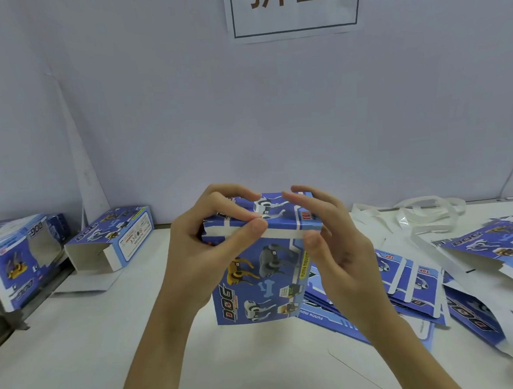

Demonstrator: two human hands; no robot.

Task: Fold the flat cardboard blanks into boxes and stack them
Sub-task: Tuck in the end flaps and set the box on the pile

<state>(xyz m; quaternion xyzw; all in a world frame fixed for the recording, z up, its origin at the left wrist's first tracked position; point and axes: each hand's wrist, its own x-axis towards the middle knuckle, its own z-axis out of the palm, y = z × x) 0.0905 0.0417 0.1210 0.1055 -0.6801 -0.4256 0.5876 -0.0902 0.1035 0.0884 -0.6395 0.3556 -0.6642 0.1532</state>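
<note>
A blue printed box (255, 285) with dog pictures stands upright on the white table (108, 356) in the middle of the view. My left hand (198, 253) grips its top left corner, thumb pressed on the top flap's white edge. My right hand (335, 249) holds the top right side, fingers stretched over the lid and thumb at the front edge. A pile of flat blue blanks (407, 287) lies to the right, behind my right hand. Two folded boxes (112, 237) (20, 259) lie on their sides at the far left.
White paper strips (417, 216) lie tangled at the back right. More blanks and an opened-out one (496, 256) spread along the right edge. A pale wall with a printed sign (293, 3) rises behind the table. A grey metal edge (11, 314) runs at the left.
</note>
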